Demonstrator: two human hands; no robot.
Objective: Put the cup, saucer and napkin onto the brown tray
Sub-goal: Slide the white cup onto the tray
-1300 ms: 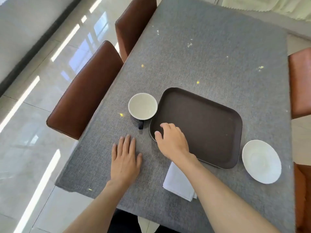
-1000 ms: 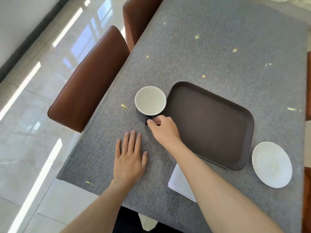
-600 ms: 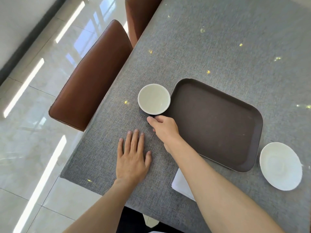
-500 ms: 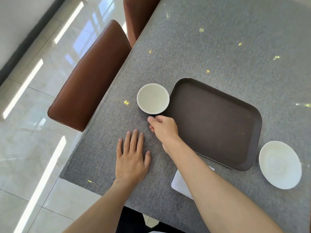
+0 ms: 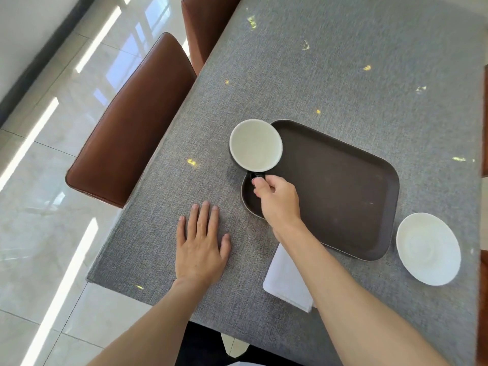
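Over tray's (image 5: pixel 343 186) near-left corner, right hand (image 5: pixel 277 199) pinches cup (image 5: pixel 255 145) handle to carry it in; left hand (image 5: pixel 202 247) flat, released, steadying on table (image 5: pixel 343 75).

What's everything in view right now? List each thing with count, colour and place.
cup: 1, cream inside, dark handle, overlapping the tray's near-left corner
tray: 1, brown, mid-table, nothing lying flat in it
saucer: 1, white, on the table right of the tray
napkin: 1, white, on the table near the tray's front edge, partly under the right forearm
table: 1, grey cloth
chairs: 2 clearly seen, brown, along the table's left side
left hand: flat on the table, fingers spread
right hand: pinching the cup's handle
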